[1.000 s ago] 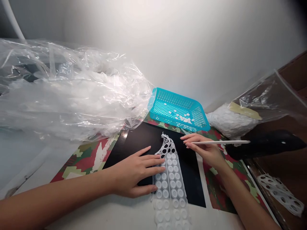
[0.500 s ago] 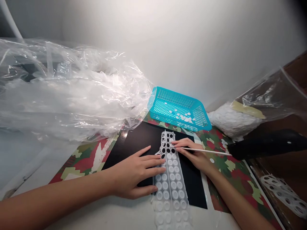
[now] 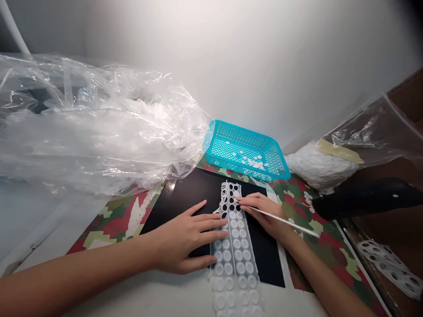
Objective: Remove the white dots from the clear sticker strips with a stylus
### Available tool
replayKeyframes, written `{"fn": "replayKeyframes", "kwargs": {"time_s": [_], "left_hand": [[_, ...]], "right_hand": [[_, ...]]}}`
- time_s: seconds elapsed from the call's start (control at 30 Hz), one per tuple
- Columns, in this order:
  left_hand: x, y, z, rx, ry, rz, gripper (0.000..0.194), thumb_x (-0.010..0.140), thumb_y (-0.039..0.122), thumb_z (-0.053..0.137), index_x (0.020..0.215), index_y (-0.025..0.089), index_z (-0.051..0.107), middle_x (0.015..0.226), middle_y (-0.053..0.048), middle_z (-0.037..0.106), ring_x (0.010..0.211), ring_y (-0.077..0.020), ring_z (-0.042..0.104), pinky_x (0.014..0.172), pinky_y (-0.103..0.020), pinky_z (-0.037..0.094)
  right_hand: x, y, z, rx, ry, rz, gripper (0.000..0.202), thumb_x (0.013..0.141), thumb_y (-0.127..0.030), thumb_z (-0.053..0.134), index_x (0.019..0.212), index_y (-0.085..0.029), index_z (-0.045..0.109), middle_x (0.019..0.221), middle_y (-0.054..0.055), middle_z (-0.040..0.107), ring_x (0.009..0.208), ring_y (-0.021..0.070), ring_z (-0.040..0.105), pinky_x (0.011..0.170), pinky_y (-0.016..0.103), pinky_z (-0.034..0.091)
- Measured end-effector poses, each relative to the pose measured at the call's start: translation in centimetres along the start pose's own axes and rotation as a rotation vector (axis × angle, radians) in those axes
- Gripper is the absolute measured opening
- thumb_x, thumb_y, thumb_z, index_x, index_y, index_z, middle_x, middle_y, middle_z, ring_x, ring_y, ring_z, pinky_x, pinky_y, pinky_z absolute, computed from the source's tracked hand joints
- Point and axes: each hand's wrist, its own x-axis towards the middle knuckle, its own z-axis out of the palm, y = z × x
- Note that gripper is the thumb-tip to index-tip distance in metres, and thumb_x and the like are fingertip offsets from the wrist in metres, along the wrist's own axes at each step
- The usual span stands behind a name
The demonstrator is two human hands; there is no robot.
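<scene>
A long white molded sheet (image 3: 240,267) with rows of round pieces lies lengthwise in front of me; its far end shows open holes with dark showing through. My left hand (image 3: 185,240) rests flat along the sheet's left side, fingers spread. My right hand (image 3: 269,215) pinches a thin white stick (image 3: 291,223) between thumb and fingers, its fingertips at the right edge of the holed part. The stick's back end points to the lower right; its tip is hidden by the fingers. Under the sheet lies a black mat (image 3: 194,191).
A blue basket (image 3: 244,130) holding several small white discs stands behind the mat. Large clear plastic bags (image 3: 109,141) fill the left. At right are a bag of white pieces (image 3: 322,167), a black object (image 3: 366,200) and an emptied white frame (image 3: 391,268).
The back end of the stick has swung downward, from nearly level to slanting toward my right forearm. My left hand keeps its place on the sheet.
</scene>
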Motion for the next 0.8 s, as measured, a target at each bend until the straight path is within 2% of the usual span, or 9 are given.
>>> {"fn": "replayKeyframes", "kwargs": {"time_s": [0.1,0.2,0.3,0.43,0.67,0.8], "left_hand": [[0.0,0.0,0.0,-0.013,0.021,0.006,0.046,0.093,0.041,0.045,0.135,0.023,0.044,0.140,-0.007,0.047,0.132,-0.0238,0.041,0.117,-0.049,0.006],[0.0,0.0,-0.1,-0.021,0.005,-0.004,0.046,0.093,0.041,0.045,0.135,0.023,0.044,0.141,-0.006,0.046,0.132,-0.0237,0.040,0.117,-0.049,0.005],[0.0,0.1,-0.2,-0.023,-0.026,-0.023,0.047,0.093,0.042,0.043,0.136,0.024,0.043,0.143,-0.005,0.044,0.134,-0.0226,0.038,0.117,-0.048,0.002],[-0.1,0.2,-0.2,-0.026,-0.045,-0.037,0.047,0.093,0.043,0.042,0.136,0.023,0.042,0.143,-0.004,0.044,0.134,-0.0219,0.037,0.117,-0.048,0.000],[0.1,0.2,-0.2,-0.042,-0.003,-0.028,0.046,0.092,0.042,0.045,0.134,0.023,0.045,0.140,-0.006,0.048,0.132,-0.0232,0.041,0.117,-0.049,0.004],[0.0,0.1,0.1,-0.028,0.026,-0.008,0.045,0.092,0.041,0.046,0.133,0.023,0.046,0.138,-0.006,0.049,0.130,-0.0237,0.043,0.117,-0.049,0.007]], "right_hand": [[-0.2,0.0,0.0,-0.002,0.026,0.024,0.024,0.090,-0.018,0.056,0.110,-0.027,0.065,0.105,0.003,0.072,0.092,0.0194,0.064,0.080,0.034,0.053],[-0.3,0.2,0.1,0.083,0.155,0.169,0.019,0.090,-0.021,0.057,0.105,-0.028,0.068,0.101,0.002,0.072,0.092,0.0186,0.066,0.080,0.032,0.054],[-0.3,0.5,0.2,0.243,0.302,0.344,0.012,0.089,-0.026,0.059,0.093,-0.026,0.071,0.093,0.001,0.073,0.084,0.0161,0.069,0.076,0.028,0.058],[0.0,0.6,0.1,0.402,0.367,0.436,0.012,0.086,-0.032,0.063,0.086,-0.022,0.071,0.088,0.002,0.072,0.078,0.0153,0.070,0.074,0.027,0.060],[0.2,1.0,-0.4,0.437,0.381,0.463,0.018,0.083,-0.037,0.065,0.083,-0.020,0.071,0.086,0.004,0.072,0.078,0.0168,0.070,0.074,0.028,0.061],[-0.2,0.8,-0.4,0.366,0.256,0.431,0.018,0.087,-0.036,0.061,0.085,-0.021,0.071,0.087,0.004,0.073,0.079,0.0184,0.070,0.075,0.031,0.060]]}}
